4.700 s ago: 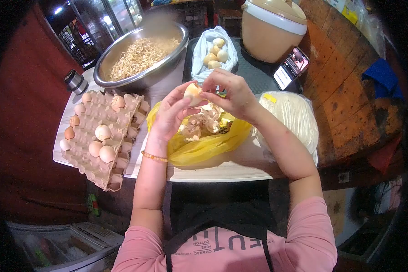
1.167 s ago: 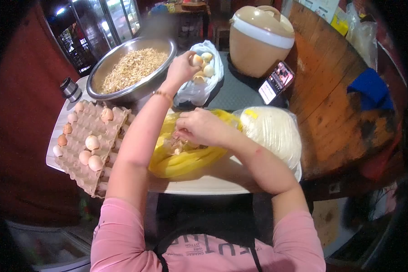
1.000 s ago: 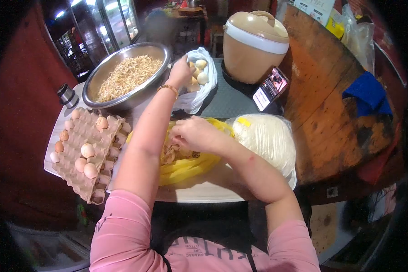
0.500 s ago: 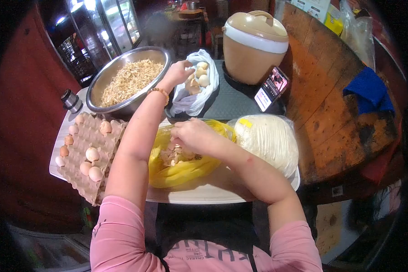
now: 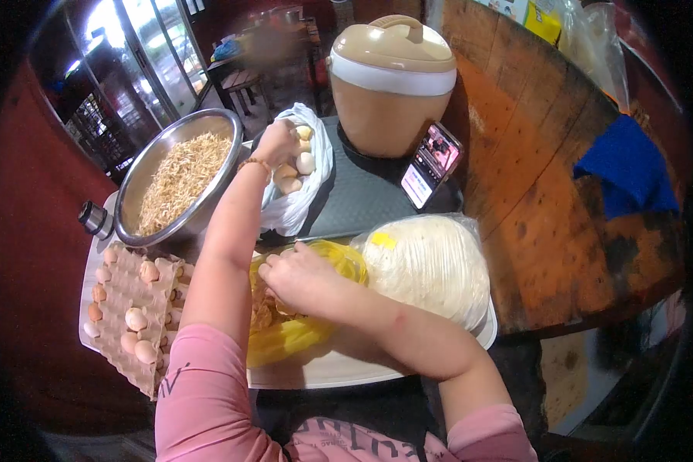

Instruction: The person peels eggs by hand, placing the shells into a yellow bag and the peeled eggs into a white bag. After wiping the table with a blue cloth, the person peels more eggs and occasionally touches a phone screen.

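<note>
The eggs [image 5: 306, 162] sit in my open white bag [image 5: 289, 218] on the dark tray [image 5: 354, 185], where my left hand [image 5: 276, 144] bends over the bag's left side, its fingertips hidden, so I can't tell whether they pinch anything. My right hand [image 5: 304, 279] is over the yellow bag [image 5: 292, 343] of shells [image 5: 262, 312], fingers curled, their grip unclear to me. Farther left stand an egg carton [image 5: 127, 360] and a steel bowl [image 5: 233, 131] of pale sprouts [image 5: 183, 179].

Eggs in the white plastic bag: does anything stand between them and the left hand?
Nothing visible does: the left hand is at the open mouth of the white plastic bag, close beside the eggs. Whether it touches one is hidden.
</note>
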Motion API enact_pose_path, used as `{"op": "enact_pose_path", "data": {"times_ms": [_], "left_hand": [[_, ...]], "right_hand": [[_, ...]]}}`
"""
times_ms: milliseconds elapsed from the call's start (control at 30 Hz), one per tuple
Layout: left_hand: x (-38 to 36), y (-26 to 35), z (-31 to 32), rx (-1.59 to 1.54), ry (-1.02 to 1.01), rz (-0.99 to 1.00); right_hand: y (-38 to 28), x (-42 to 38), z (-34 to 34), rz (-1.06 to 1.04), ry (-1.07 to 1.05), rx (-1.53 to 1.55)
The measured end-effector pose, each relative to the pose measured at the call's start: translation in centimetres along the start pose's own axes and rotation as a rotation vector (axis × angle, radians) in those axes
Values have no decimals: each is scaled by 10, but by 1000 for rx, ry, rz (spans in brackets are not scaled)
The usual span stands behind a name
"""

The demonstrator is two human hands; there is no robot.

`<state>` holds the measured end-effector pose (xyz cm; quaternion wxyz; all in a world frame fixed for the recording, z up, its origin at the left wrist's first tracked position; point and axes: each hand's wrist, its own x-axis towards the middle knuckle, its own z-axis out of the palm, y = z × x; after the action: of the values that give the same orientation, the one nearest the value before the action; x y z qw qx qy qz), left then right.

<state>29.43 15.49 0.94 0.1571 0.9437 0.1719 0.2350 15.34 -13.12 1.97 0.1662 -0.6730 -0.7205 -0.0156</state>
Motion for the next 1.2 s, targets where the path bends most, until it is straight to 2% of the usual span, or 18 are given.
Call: {"op": "enact_pose_path", "data": {"times_ms": [67, 100, 200, 333, 533, 633, 867, 967, 1067, 1133, 1200], "left_hand": [[8, -11, 5, -256, -66, -143], [8, -11, 4, -272, -82, -162], [8, -9, -3, -184, -158, -180], [10, -14, 2, -275, -167, -247], [9, -11, -3, -168, -242, -230], [14, -17, 0, -199, -247, -260], [7, -6, -9, -270, -213, -320], [7, -8, -9, -248, -196, -281], [1, -4, -13, -97, -102, -230], [-9, 8, -30, 26, 73, -78], [-28, 24, -61, 69, 28, 54]], "right_hand": [[0, -1, -1, -2, 14, 28], [1, -1, -1, -2, 22, 42], [1, -1, -3, 4, 31, 57], [2, -2, -4, 9, 53, 95], [2, 0, -6, 13, -4, 94], [3, 0, -1, 6, 46, 71], [4, 2, -7, 25, -13, 79], [5, 2, -3, 20, 9, 67], [8, 2, 0, -2, 37, 60], [10, 2, -2, -31, 38, 73], [12, 1, -5, 10, 95, 55]]}}
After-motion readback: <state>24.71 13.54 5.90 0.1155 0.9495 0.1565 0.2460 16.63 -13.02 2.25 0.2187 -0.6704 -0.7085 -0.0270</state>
